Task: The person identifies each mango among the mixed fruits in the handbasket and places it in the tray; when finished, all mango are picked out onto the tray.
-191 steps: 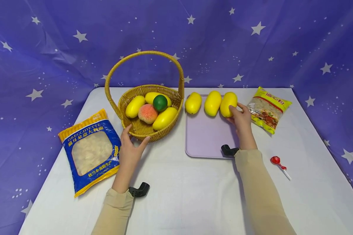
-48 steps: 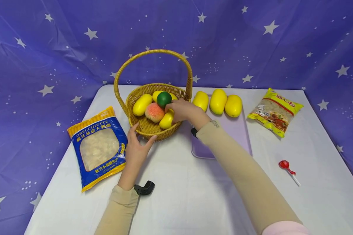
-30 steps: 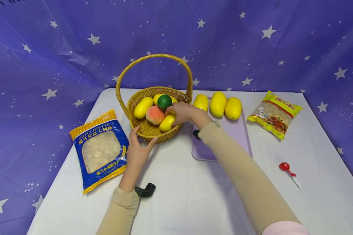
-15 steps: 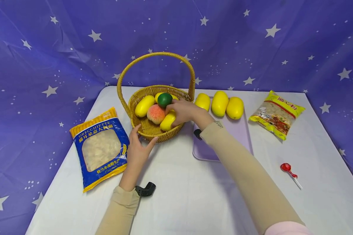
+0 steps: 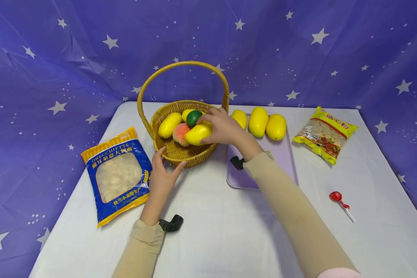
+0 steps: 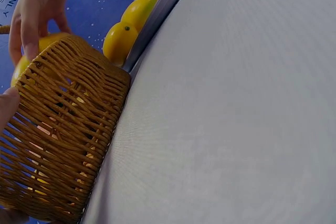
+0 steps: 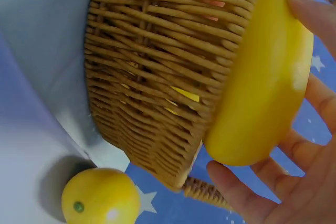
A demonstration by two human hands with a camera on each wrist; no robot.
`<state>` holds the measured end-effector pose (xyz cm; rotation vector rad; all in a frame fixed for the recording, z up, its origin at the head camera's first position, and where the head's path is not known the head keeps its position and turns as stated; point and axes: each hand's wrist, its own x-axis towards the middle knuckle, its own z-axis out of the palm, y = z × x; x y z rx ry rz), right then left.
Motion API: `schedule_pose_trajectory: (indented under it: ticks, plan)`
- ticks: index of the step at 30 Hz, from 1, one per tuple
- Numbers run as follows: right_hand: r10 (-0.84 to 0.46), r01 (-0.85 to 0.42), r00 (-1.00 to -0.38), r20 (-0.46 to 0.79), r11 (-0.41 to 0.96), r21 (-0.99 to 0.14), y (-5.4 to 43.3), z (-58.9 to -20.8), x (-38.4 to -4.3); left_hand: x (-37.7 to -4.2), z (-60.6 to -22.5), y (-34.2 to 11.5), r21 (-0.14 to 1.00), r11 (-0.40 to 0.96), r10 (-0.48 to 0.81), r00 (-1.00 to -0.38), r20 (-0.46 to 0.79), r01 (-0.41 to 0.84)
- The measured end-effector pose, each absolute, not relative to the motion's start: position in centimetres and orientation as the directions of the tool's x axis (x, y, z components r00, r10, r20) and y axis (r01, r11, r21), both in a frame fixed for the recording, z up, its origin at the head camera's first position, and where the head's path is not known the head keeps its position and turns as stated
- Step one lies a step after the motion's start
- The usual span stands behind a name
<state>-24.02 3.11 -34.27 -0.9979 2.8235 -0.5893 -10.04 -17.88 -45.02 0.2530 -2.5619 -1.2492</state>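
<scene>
My right hand [image 5: 226,125] grips a yellow mango [image 5: 199,133] at the right side of the wicker basket [image 5: 194,159]. In the right wrist view the mango [image 7: 262,77] shows above the rim, with thumb and fingers around it. Inside the basket are a peach [image 5: 180,133], a dark green round fruit [image 5: 193,118], another mango [image 5: 170,125] on the left and one partly hidden behind the green fruit. My left hand [image 5: 162,179] rests at the basket's front left with fingers and thumb spread against it.
A lilac tray [image 5: 243,181] right of the basket bears three mangoes [image 5: 258,121] along its far edge. A blue pasta bag [image 5: 119,175] lies at left, a yellow pasta bag [image 5: 326,135] at right. Nearer lies a red lollipop [image 5: 336,196]. The basket's tall handle [image 5: 184,63] arches overhead.
My right hand has let go of the third mango on the tray, moved left to the basket, taken hold of a mango there and raised it. My left hand stays at the basket.
</scene>
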Motion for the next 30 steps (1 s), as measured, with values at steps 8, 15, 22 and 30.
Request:
schedule_pose_trajectory:
  ticks: [8, 15, 22, 30]
  plan:
    - [-0.523, -0.524, -0.838, 0.157, 0.687, -0.503, 6.6, -33.5, -22.9, -10.2, -45.1, -17.8, 0.793, 0.609, -0.274, -0.945, 0.179, -0.027]
    - [-0.398, -0.411, -0.904, 0.155, 0.711, -0.570, 10.6, -34.7, -21.3, -10.1, -44.9, -17.8, 0.791, 0.612, -0.274, -0.945, 0.178, -0.029]
    - [-0.318, -0.310, -0.944, 0.087, 0.769, -0.559, 13.7, -37.4, -20.5, -10.2, -44.9, -18.0, 0.795, 0.606, -0.280, -0.942, 0.186, -0.023]
    - [-0.285, -0.253, -0.958, 0.007, 0.839, -0.482, 15.0, -39.9, -20.4, -10.1, -45.1, -17.9, 0.797, 0.603, -0.278, -0.945, 0.171, -0.033]
